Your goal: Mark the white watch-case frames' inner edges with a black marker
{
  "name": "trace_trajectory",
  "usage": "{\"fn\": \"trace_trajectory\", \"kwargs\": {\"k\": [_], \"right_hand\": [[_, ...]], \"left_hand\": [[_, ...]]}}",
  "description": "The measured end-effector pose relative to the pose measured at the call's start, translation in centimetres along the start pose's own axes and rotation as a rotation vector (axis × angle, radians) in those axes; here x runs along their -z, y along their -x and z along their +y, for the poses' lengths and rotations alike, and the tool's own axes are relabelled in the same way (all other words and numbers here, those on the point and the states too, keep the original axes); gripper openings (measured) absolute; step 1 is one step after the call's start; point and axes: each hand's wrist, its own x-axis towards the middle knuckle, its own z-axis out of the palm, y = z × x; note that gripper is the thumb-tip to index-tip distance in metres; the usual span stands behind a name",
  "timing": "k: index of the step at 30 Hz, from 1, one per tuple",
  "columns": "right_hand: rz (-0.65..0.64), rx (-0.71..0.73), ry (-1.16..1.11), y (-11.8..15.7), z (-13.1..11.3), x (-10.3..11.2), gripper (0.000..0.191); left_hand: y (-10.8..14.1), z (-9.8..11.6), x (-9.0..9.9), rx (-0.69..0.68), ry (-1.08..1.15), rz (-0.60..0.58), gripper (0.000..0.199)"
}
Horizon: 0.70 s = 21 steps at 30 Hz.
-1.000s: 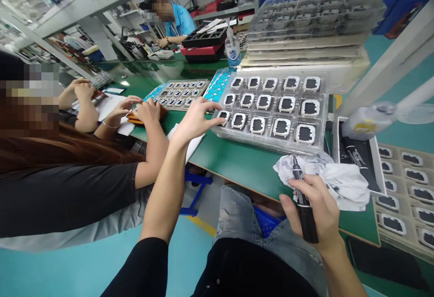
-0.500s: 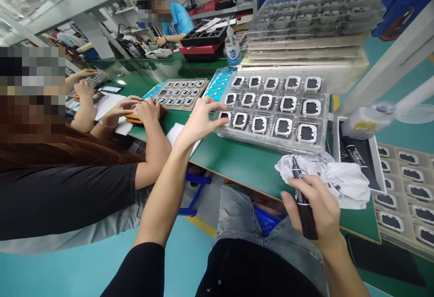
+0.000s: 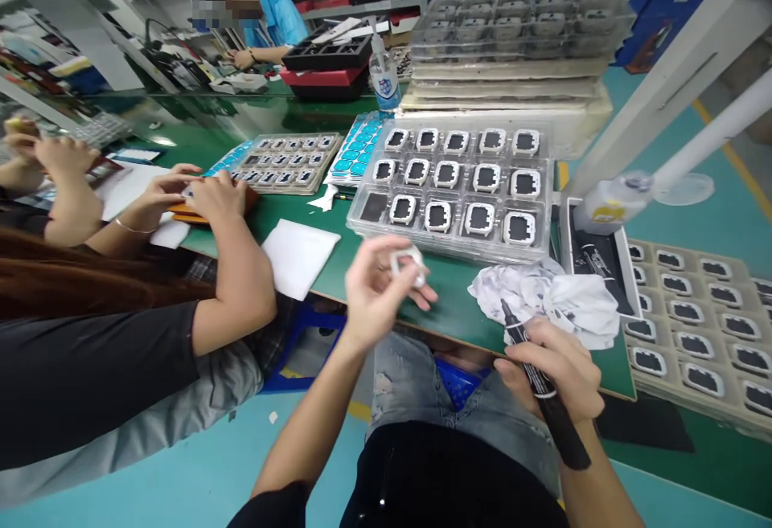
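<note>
Gripping black marker (image 3: 546, 395), right hand (image 3: 558, 367) fingers clenched, tip up-left; left hand (image 3: 377, 291) pinching white part (image 3: 410, 265).

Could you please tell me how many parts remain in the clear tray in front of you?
14: five in the tray's back row, five in the middle, four in front; the front-left pocket is empty.

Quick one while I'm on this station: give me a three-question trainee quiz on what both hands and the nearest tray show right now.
1. True or false: the right hand holds a black marker.
2. What does the left hand hold? A) a white frame part B) a bottle C) a cloth
3. Which pocket of the clear tray is empty?

Key:
1. True.
2. A, the white frame part pinched in the fingertips.
3. The front-left pocket; the others hold parts.
</note>
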Motion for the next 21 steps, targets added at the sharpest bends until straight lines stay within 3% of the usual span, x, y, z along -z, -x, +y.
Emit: {"fn": "trace_trajectory", "kwargs": {"k": [2,4,8,13,17,21], "right_hand": [[0.071,-0.031,0.007,0.7,0.0,0.1,0.005],[0.12,-0.139,0.026,1.3,-0.3,0.0,0.014],[0.232,-0.437,-0.086,1.4,-1.4,-1.0,0.025],[0.286,-0.487,-0.13,0.9,-2.1,-2.1,0.013],[0.296,-0.37,-0.075,0.3,-2.3,-2.1,0.01],[0.292,-0.297,-0.048,-0.8,-2.7,-2.2,0.013]], "left_hand": [[2.2,-1.4,-2.0,0.183,0.115,-0.11,0.055],[3.2,-2.3,-3.0,0.285,0.16,-0.148,0.057],[2.3,-2.4,-2.6,0.335,0.165,-0.206,0.076],[-2.0,-2.0,-1.2,0.21,-0.054,-0.343,0.063],[-5.5,-2.0,-0.5,0.041,-0.221,-0.375,0.045],[-6.8,-1.7,0.0,-0.036,-0.319,-0.374,0.038]]}}
